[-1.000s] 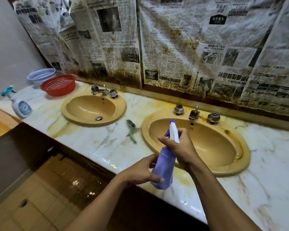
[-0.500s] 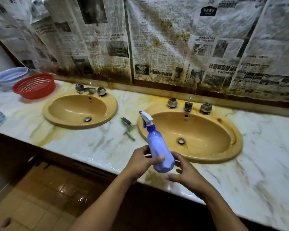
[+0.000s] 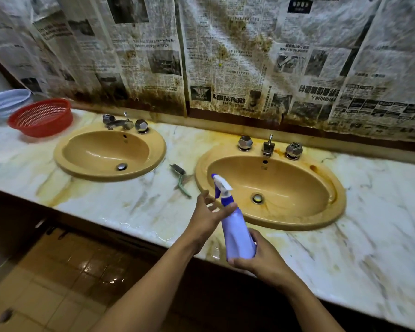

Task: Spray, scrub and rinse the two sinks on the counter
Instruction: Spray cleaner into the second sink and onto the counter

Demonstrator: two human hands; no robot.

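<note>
Here, purple spray bottle (image 3: pixel 238 236), white trigger (image 3: pixel 222 186)

Loosening the left hand (image 3: pixel 207 216) off the spray bottle (image 3: pixel 237 233) and spreading its fingers beside the neck; closing the right hand (image 3: pixel 261 259) round the base.

On the desk (image 3: pixel 130 204) the left sink (image 3: pixel 91 149) and right sink (image 3: pixel 297 185) sit side by side, with a brush (image 3: pixel 181 178) lying between them. Far left, a basket (image 3: pixel 41 118) stands before a second basket (image 3: pixel 5 101). A spray bottle (image 3: pixel 237 233) is held before the right sink.
</note>
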